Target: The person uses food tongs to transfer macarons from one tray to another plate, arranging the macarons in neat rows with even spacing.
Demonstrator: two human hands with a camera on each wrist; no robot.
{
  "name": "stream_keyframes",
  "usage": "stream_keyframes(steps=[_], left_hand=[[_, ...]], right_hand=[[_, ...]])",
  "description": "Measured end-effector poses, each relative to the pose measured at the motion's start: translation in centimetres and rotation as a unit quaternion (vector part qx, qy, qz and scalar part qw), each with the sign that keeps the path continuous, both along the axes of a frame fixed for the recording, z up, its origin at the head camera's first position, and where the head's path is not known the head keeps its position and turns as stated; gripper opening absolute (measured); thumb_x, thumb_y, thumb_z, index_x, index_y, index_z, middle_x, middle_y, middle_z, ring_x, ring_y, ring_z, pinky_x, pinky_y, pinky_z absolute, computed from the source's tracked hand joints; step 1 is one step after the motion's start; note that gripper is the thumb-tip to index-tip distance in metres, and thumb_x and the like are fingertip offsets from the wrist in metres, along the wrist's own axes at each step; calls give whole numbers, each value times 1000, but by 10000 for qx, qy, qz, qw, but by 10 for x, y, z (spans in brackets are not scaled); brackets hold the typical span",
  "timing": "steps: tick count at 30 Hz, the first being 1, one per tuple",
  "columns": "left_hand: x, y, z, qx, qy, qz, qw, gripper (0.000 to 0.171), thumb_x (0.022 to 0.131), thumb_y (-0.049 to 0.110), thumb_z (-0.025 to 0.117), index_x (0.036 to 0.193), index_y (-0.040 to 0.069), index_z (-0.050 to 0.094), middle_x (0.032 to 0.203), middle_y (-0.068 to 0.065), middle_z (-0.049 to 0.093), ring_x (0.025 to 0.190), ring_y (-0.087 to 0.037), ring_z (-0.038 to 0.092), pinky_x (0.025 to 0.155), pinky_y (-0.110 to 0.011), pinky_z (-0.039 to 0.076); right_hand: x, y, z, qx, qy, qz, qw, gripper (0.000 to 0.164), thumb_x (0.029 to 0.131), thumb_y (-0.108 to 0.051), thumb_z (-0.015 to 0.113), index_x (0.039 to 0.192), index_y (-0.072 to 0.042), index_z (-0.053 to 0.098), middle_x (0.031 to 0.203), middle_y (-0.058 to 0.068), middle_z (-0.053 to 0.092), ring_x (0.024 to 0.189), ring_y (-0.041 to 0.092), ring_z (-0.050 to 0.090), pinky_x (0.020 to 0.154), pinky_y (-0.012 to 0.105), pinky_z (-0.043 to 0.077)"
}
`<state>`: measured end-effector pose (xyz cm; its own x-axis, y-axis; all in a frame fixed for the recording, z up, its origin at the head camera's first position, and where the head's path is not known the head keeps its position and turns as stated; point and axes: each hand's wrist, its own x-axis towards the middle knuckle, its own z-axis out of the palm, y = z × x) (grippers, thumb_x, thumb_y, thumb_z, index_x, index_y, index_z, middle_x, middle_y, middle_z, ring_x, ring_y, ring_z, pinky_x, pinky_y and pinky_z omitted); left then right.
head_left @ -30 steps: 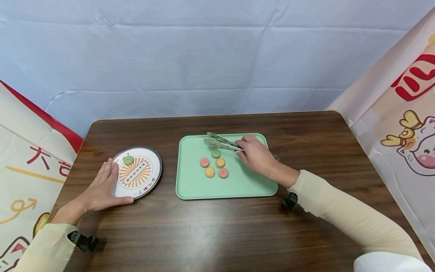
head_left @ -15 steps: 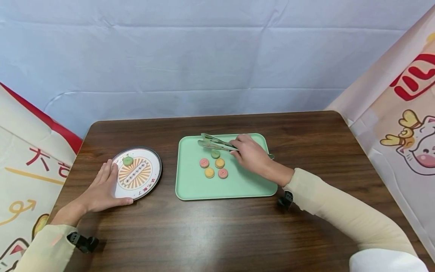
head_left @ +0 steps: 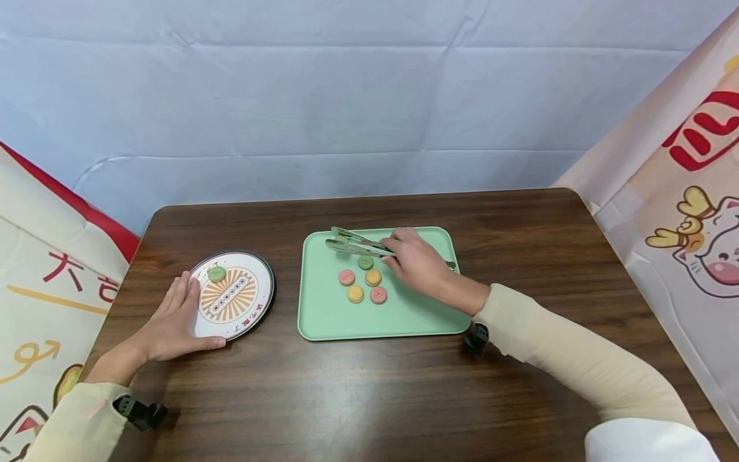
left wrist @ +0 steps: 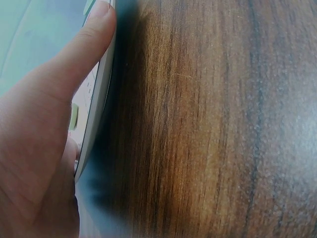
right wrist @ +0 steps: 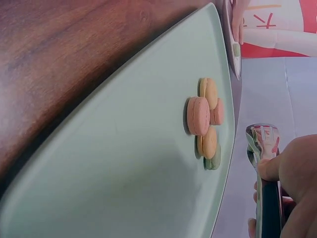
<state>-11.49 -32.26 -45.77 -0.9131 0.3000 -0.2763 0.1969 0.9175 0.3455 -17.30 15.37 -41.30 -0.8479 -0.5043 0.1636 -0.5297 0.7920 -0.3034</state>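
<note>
My right hand grips a pair of metal tongs by the dark handle, above the back of the green tray. The tongs' tips are apart, with nothing visible between them; the right wrist view shows these tongs raised off the tray. Just in front of them lie a green macaron, two yellow ones and two pink ones, including this pink macaron. My left hand rests against the left rim of a white patterned plate, fingers extended. One green macaron sits on that plate.
Both plate and tray stand on a dark wooden table, with a gap between them. A pale cloth hangs behind the table. Printed cloths flank it left and right. Each wrist wears a small black camera.
My right hand has moved left with the tongs, bringing their tips toward the tray's back left. The left hand, the plate and the macarons stay where they were.
</note>
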Motion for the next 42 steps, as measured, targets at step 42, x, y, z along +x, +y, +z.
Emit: stream_keyframes(steps=[42], left_hand=[[0,-1,-2,57,42,3,10000,140,76,67,77,156,-12,-7,164,-31,-19,151,-47,-16,116,-71,11]], right_hand=[[-1,-55,14,105,-264,498,9984,36,103,-18,62,135,-2,64,105,7,57,93,21,47,75,30,47]])
